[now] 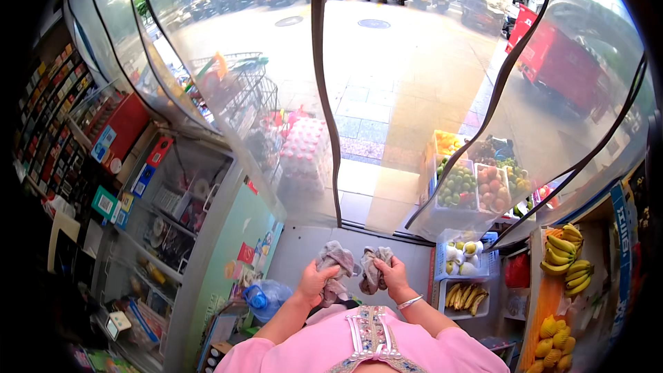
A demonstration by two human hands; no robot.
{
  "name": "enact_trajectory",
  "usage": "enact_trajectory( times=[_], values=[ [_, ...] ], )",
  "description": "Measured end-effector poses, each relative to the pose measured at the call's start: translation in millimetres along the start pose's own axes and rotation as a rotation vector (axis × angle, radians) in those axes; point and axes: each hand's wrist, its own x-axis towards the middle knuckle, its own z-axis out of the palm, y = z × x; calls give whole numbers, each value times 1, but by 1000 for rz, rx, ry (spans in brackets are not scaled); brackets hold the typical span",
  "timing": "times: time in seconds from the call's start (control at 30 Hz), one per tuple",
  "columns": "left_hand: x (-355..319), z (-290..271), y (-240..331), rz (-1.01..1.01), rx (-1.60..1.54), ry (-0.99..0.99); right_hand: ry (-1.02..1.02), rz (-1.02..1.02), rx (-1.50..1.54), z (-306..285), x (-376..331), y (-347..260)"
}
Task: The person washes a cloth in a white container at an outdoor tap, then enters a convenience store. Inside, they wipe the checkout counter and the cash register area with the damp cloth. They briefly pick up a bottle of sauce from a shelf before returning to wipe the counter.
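At the far left stands a glass-fronted counter cabinet (173, 214) with small boxed goods on its shelves, and below it a clear blue-capped plastic water jug (266, 298) sits on the floor.

The left hand (314, 282) is closed around a crumpled grey cloth (335, 266), fingers curled over its lower part so the soft folds bunch out above the fist. Just beside it, the right hand (395, 273), a thin silver bangle (409, 301) at the wrist, grips a second wad of grey cloth (373, 267) the same way. The two wads nearly touch in front of the pink top, held over the grey doorway floor (297, 249); whether they are one rag or two separate pieces is hard to tell at this size.

To handle the cloth well, it seems wise to keep both grips firm and even, drawing the limp, wrinkled fabric out flat rather than letting it knot.

Ahead hang clear, slightly cloudy plastic door strips (276, 97). Further right are white crates of green and red round fruit (476, 190), a tray of pale pears (461, 252), small bananas (467, 297) and bunches of smooth yellow bananas (566, 252) on an orange shelf.
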Motion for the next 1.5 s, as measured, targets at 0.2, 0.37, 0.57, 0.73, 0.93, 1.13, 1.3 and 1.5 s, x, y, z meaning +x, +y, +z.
enact_trajectory(
  times=[0.2, 0.37, 0.57, 0.73, 0.93, 1.13, 1.3, 1.5],
  values=[
    [157, 77, 139, -60, 158, -292, -1, 76, -187, 50, 173, -75],
    [276, 131, 200, -22, 53, -330, -29, -86, -264, 59, 301, -122],
    [407, 118, 271, 285, -178, 17, 38, -48, -228, 39, 448, -196],
    [476, 50, 283, 392, -277, 240, 327, -22, -5, -54, 524, -211],
    [582, 21, 335, 312, -438, 529, 569, -185, 177, -118, 592, -271],
    [740, 70, 380, 190, -392, 359, 956, -137, 294, -187, 644, -266],
    [878, 144, 440, 130, -350, 184, 1273, 27, 383, -214, 688, -240],
    [1007, 243, 466, -12, -101, 20, 1470, 297, -15, -247, 755, -186]
  ],
)
